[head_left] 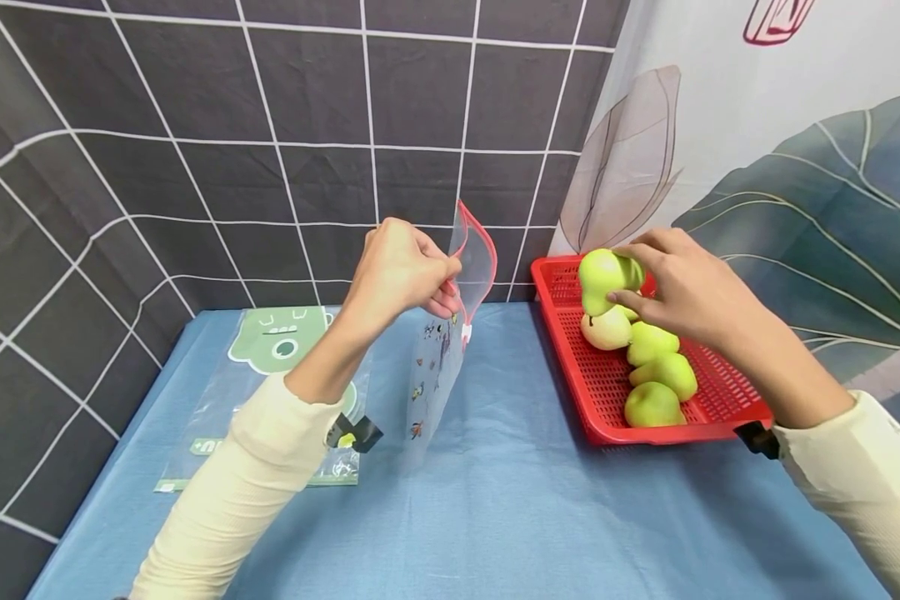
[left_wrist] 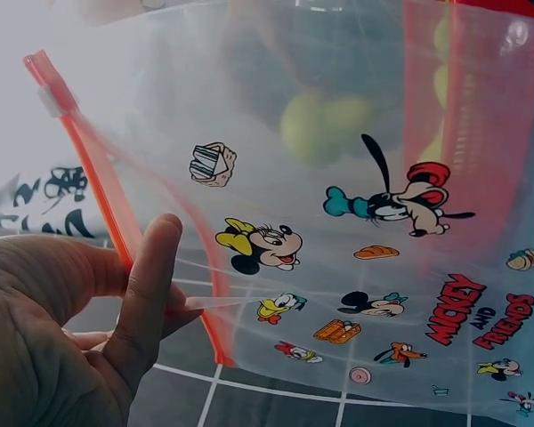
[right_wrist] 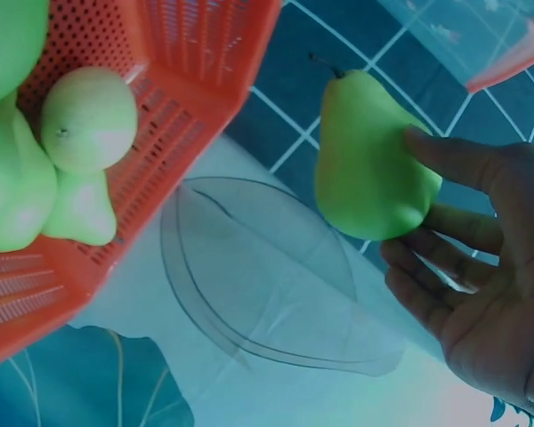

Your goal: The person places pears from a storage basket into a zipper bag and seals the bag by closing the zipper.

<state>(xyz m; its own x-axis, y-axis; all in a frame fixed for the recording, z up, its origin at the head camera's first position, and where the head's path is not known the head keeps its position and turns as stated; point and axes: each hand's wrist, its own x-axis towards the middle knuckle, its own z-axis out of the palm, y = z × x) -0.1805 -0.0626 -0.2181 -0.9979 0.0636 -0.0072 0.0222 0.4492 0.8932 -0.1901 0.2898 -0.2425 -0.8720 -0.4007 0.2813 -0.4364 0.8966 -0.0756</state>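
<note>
Fabric-screened indoor setting, home or studio indeterminable: a creased, dark grid-patterned sheet (head_left: 315, 92) lines the left and far sides, a leaf-printed curtain (head_left: 817, 208) hangs at right, and a blue-draped table (head_left: 532, 508) occupies the near side.

Passage: lane of blue tabletop (head_left: 513, 408) between hanging zip bag (head_left: 438, 375) and red basket (head_left: 690, 432); wider stretch along near side. Low obstacle: flat bag (head_left: 273, 346), passable above except under left sleeve (head_left: 258, 458). Barrier: dark gridded backdrop (head_left: 315, 183), behind. Overhead block: right grip (head_left: 667, 279) with pear (head_left: 602, 279), above basket's far left part.
</note>
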